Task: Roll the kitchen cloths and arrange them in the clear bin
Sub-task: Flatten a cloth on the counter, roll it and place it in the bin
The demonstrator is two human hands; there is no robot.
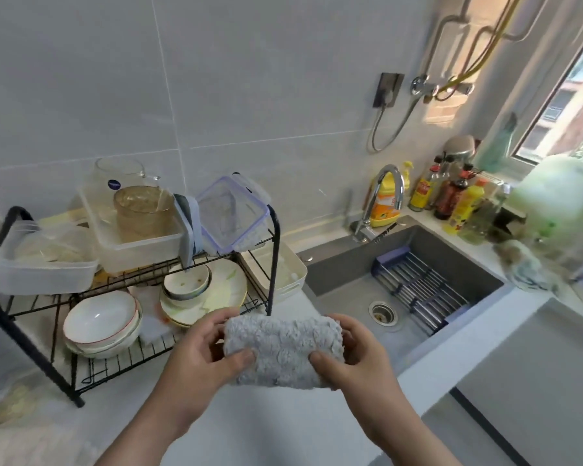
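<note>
Both forearms reach forward from the bottom edge, meeting over the white counter [266,428] in front of the dish rack [276,237]. The left hand [199,354] grips the left end of a grey fluffy cloth [283,351], thumb pressed on its near face and fingers curled behind the far edge. The right hand [354,354] mirrors it on the right end, thumb on top and fingers wrapped around the back. The cloth is bunched into a thick, partly rolled bundle, held level in the air above the counter and touching nothing else.

The rack stands just beyond and left of the hands, with bowls [101,324] and plates below and plastic boxes [135,243] above. The sink [401,297] lies just to the right, its near rim close to the right wrist. Bare counter stretches beneath and toward the person. Which container is the clear bin cannot be told.
</note>
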